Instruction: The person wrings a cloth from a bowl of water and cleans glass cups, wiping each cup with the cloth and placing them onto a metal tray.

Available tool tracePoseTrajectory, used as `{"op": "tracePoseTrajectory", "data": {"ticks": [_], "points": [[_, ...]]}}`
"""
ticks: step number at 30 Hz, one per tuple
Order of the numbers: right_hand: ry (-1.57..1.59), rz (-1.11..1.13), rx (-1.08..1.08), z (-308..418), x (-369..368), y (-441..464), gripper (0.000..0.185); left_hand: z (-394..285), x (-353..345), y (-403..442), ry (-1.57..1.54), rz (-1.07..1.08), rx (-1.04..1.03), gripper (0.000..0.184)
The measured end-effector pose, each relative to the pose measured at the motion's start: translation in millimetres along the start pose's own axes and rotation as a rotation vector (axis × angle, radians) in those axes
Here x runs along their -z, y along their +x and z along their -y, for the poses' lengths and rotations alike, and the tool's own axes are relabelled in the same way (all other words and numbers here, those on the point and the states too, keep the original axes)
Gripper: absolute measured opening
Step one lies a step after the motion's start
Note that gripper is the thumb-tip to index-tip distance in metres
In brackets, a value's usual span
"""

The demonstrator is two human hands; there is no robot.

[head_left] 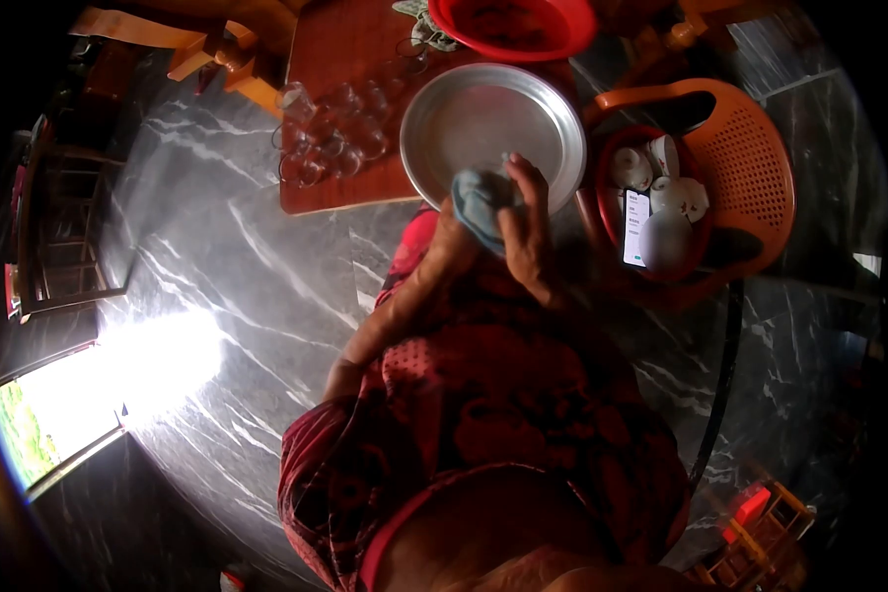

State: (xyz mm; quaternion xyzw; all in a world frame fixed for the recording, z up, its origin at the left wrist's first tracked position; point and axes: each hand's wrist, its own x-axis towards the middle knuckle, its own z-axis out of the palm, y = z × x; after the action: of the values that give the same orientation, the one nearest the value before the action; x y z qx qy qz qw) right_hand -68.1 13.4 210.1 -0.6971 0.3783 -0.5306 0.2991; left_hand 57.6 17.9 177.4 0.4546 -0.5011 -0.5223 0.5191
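In the head view, a bunched grey-blue cloth (pixel 480 204) is held up over the near rim of a round metal tray (pixel 483 113). My left hand (pixel 451 240) is closed around the cloth's left side. From the right, my right hand (pixel 529 232) curls its fingers and thumb against the cloth. Whether anything is wrapped inside the cloth is hidden. The tray lies on a reddish-brown wooden table (pixel 355 39). Several clear glass cups (pixel 331 133) stand grouped on the table, left of the tray.
A red basin (pixel 562 39) sits beyond the tray, beside a crumpled patterned cloth (pixel 426 25). To the right, an orange plastic chair (pixel 760 168) bears a red tub (pixel 607 163) with several white cups (pixel 679 197) and a lit phone (pixel 634 229).
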Motion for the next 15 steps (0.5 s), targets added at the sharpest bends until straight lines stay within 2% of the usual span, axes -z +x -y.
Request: {"op": "tracePoseTrajectory", "data": {"ticks": [2, 3, 4, 5, 6, 7, 8, 11, 14, 15], "points": [[0.007, -0.027, -0.063, -10, 1, -1, 0.046, -2, 0, 1, 0.051, 0.065, 0.081, 0.016], [0.019, -0.049, -0.127, -13, 2, -2, 0.041, 13, 2, 2, 0.211, 0.084, -0.123, 0.019], [0.019, -0.046, -0.128, -14, 4, 0, 0.041, 11, 1, 1, 0.210, 0.082, -0.122, 0.019], [-0.020, -0.036, -0.105, -15, 6, 3, 0.037, 10, 0, 0, 0.101, 0.074, -0.061, 0.020], [-0.058, -0.027, -0.081, -17, 7, 5, 0.033, 7, -1, -4, -0.234, 0.082, 0.182, 0.026], [0.018, -0.045, -0.151, -21, 7, 7, 0.028, -15, -4, -5, -0.568, 0.007, 0.423, 0.032], [0.012, -0.134, -0.115, -24, 4, 10, 0.023, -15, -5, -7, -0.569, 0.007, 0.424, 0.032], [0.120, -0.206, -0.319, -30, 7, 21, 0.023, -12, -9, -7, -0.562, 0.132, 0.329, 0.054], [0.365, -0.163, -0.504, -49, 7, 22, 0.029, -23, -7, -7, -0.579, 0.161, 0.370, 0.055], [0.363, -0.163, -0.501, -53, 8, 17, 0.029, -22, -7, -6, -0.580, 0.163, 0.367, 0.055]]}}
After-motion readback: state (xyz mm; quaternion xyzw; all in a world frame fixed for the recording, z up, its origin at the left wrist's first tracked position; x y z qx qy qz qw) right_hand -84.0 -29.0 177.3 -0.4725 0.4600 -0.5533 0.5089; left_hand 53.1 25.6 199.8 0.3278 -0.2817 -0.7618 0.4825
